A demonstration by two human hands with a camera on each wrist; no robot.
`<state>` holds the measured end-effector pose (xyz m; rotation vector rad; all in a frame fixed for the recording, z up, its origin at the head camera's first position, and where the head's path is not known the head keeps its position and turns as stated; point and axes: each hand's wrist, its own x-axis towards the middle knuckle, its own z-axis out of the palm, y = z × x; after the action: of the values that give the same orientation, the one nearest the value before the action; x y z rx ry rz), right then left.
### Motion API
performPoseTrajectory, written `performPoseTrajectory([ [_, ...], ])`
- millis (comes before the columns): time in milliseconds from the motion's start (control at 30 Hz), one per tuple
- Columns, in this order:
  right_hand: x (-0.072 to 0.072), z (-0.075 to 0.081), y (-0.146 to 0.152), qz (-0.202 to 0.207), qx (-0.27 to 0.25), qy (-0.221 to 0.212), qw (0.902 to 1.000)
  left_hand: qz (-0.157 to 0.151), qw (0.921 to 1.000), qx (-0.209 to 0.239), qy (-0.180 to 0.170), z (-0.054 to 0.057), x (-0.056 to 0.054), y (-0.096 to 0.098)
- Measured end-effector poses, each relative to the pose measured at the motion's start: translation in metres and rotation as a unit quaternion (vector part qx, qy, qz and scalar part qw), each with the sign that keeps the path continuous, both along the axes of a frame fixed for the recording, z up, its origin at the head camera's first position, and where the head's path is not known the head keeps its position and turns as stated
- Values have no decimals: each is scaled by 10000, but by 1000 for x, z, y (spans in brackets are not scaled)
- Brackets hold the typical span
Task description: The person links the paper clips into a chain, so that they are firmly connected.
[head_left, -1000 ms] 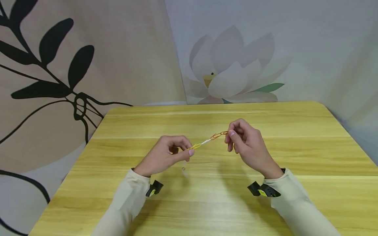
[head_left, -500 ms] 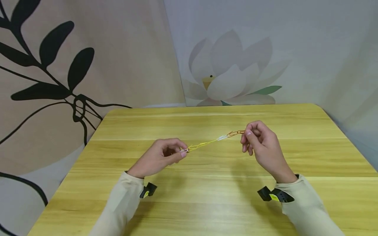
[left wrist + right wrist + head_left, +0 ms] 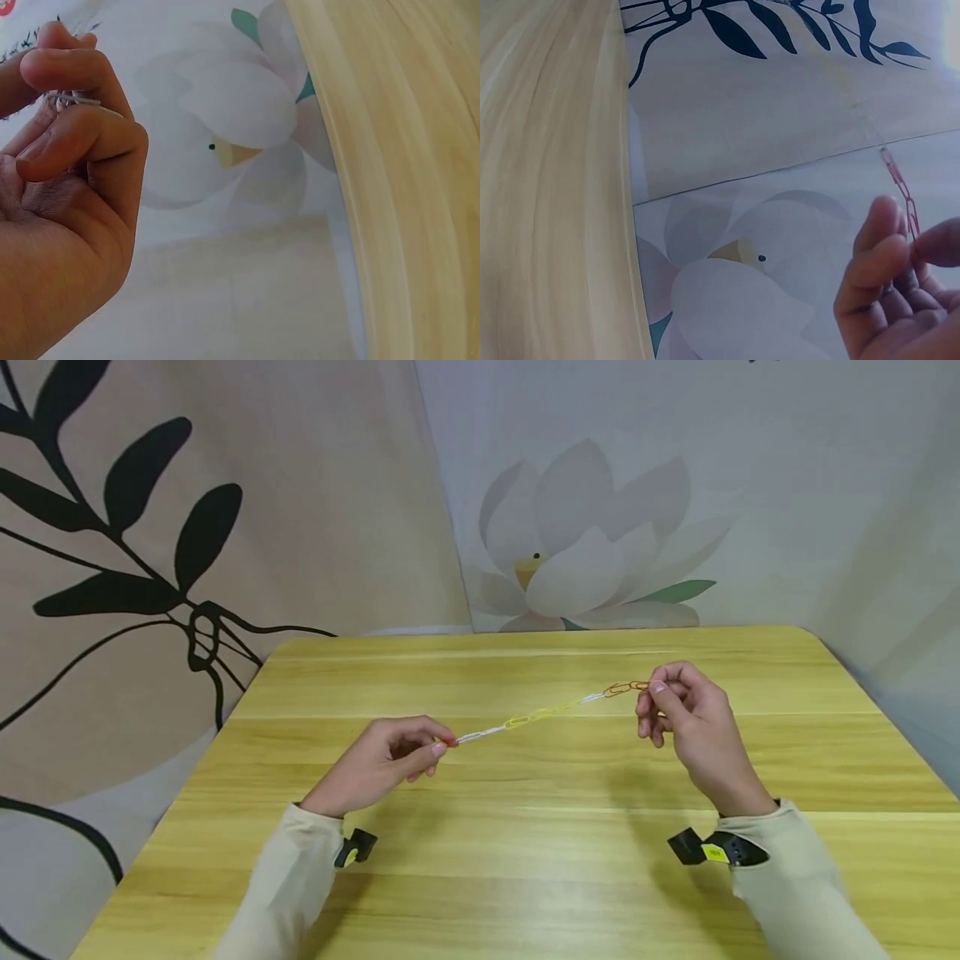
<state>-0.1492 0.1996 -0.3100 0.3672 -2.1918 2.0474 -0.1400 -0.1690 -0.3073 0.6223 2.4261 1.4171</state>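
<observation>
A chain of linked paper clips (image 3: 542, 715) stretches above the table between the two hands, rising to the right. Its clips run white, yellow, white and orange-red from left to right. My left hand (image 3: 386, 760) pinches the lower end between thumb and index finger, with a bit of red at the fingertips. In the left wrist view, a pale clip (image 3: 77, 100) shows between the curled fingers. The upper, orange-red end is pinched by my right hand (image 3: 697, 731). From the right wrist, reddish clips (image 3: 900, 184) lead away from the fingertips, and the farther links look faint.
Under both hands lies a wooden table (image 3: 510, 877) with rounded far corners. Behind it hangs a backdrop (image 3: 337, 527) printed with dark leaves and a pale flower. Each wrist carries a black strap-on device (image 3: 716, 849).
My hands have moved apart, left hand leftward and right hand rightward. The left fingers have slid along from the yellow clips to the chain's left end, and more links show between the hands.
</observation>
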Motion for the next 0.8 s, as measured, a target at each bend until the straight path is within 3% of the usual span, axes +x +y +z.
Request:
performPoseTrajectory([
  [267,-3,-3,3,-17,-75,-128,9999,7,9999,163,21,-2,2,-7],
  [400,-4,-3,4,-71,-27,-190,9998,176,9997,180,33,-3,3,-10],
  [633,-5,-4,3,-88,45,-270,9996,515,9958,742,169,-4,6,-11],
  [800,-4,-3,1,-59,228,-232,9995,368,9929,1133,36,-2,6,-10],
])
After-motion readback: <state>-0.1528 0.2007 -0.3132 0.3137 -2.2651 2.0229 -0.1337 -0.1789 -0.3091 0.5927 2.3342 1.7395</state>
